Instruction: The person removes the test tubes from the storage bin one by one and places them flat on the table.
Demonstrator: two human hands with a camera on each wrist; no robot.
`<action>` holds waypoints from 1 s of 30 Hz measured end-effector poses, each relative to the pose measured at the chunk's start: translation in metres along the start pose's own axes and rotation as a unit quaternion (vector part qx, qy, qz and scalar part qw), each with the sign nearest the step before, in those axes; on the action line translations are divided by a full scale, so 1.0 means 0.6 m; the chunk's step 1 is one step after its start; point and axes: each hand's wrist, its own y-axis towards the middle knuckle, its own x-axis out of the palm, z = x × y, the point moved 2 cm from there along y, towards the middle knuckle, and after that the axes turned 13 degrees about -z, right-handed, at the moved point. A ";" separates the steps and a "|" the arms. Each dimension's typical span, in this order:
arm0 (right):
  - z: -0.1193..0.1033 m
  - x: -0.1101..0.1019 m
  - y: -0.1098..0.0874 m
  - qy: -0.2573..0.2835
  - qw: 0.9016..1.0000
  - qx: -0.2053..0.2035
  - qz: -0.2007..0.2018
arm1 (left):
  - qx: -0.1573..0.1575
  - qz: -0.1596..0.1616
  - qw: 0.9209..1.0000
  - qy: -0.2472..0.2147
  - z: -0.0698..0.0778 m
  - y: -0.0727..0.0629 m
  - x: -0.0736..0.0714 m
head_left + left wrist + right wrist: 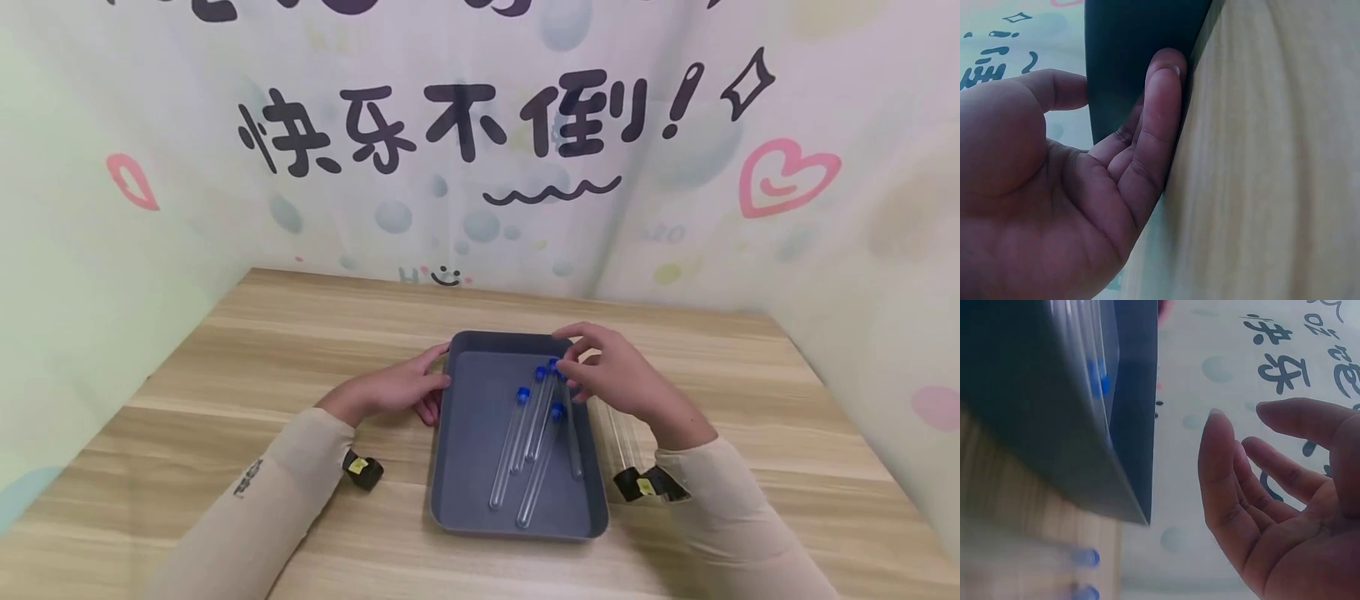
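A grey rectangular tray [461,433] lies on the table, with several clear test tubes [504,467] inside it, each with a blue cap. My left hand [393,390] touches the tray's left side. In the left wrist view its thumb meets the upper edge of the wall, while the fingers [1159,119] lie against the outer face near the tabletop. My right hand [618,373] hovers over the tray's far right corner, fingers loosely bent, and overlaps some caps in the head view. The right wrist view shows nothing between its thumb and fingers [1216,462].
More clear tubes [621,433] lie on the wooden table [300,333] right of the tray, partly hidden below my right hand; two blue caps [1087,557] show there in the right wrist view. A printed curtain [420,225] closes off the table's back and sides.
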 end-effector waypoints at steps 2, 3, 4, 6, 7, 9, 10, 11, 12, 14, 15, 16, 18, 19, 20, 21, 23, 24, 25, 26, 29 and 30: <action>-0.004 0.009 0.011 0.005 1.000 -0.006 -0.008 | -0.004 0.001 1.000 -0.002 0.000 -0.002 -0.001; -0.006 0.012 0.016 0.005 1.000 -0.007 -0.012 | -0.005 0.002 1.000 -0.004 -0.001 -0.002 -0.001; -0.008 0.016 0.021 0.005 1.000 -0.009 -0.015 | -0.005 0.002 1.000 -0.004 -0.001 -0.002 -0.001; -0.012 0.021 0.029 0.001 1.000 -0.005 -0.016 | -0.006 0.002 1.000 -0.006 -0.001 -0.003 0.000; -0.014 0.023 0.032 -0.001 1.000 -0.003 -0.016 | -0.007 0.003 1.000 -0.007 -0.001 -0.002 0.000; -0.018 0.025 0.037 -0.007 1.000 0.004 -0.015 | -0.008 0.003 1.000 -0.008 -0.002 -0.001 0.000; -0.020 0.027 0.038 -0.007 1.000 0.007 -0.014 | -0.007 0.003 1.000 -0.006 -0.002 -0.001 0.000; -0.022 0.028 0.040 -0.006 1.000 0.009 -0.014 | -0.007 0.003 1.000 -0.008 -0.002 0.000 0.001; -0.023 0.030 0.041 -0.005 1.000 0.010 -0.016 | -0.009 0.005 1.000 -0.009 -0.002 0.000 0.001; -0.026 0.034 0.043 -0.002 1.000 0.014 -0.022 | -0.009 0.004 1.000 -0.010 -0.003 0.001 0.000; -0.026 0.036 0.044 0.001 1.000 0.016 -0.026 | -0.007 0.003 1.000 -0.009 -0.003 0.001 0.000; -0.026 0.037 0.046 0.004 0.999 0.018 -0.030 | -0.005 0.002 1.000 -0.008 -0.002 0.002 0.000; -0.025 0.040 0.049 0.011 0.999 0.024 -0.037 | -0.006 0.003 1.000 -0.007 0.000 0.002 -0.001; -0.024 0.042 0.051 0.012 0.999 0.028 -0.040 | -0.005 0.003 1.000 -0.005 0.000 0.002 -0.001; -0.024 0.043 0.053 0.014 0.999 0.031 -0.041 | -0.004 0.003 1.000 -0.005 0.001 0.001 -0.001; -0.023 0.044 0.056 0.014 0.998 0.034 -0.041 | -0.002 0.003 1.000 -0.002 0.002 0.001 -0.001; -0.022 0.046 0.060 0.010 0.998 0.040 -0.042 | -0.005 0.008 1.000 -0.001 0.004 0.000 -0.001; -0.022 0.047 0.063 0.009 0.998 0.043 -0.042 | -0.005 0.008 1.000 -0.001 0.005 -0.001 -0.001; -0.021 0.048 0.066 0.008 0.998 0.046 -0.043 | -0.005 0.007 1.000 -0.001 0.005 -0.001 -0.001; -0.020 0.050 0.069 0.008 0.998 0.049 -0.044 | -0.007 0.007 1.000 -0.002 0.005 -0.001 -0.001; -0.017 0.055 0.076 0.009 0.997 0.057 -0.048 | -0.007 0.002 1.000 -0.004 0.005 -0.001 -0.001; -0.016 0.056 0.078 0.010 0.997 0.060 -0.049 | -0.006 0.001 1.000 -0.003 0.005 -0.001 -0.002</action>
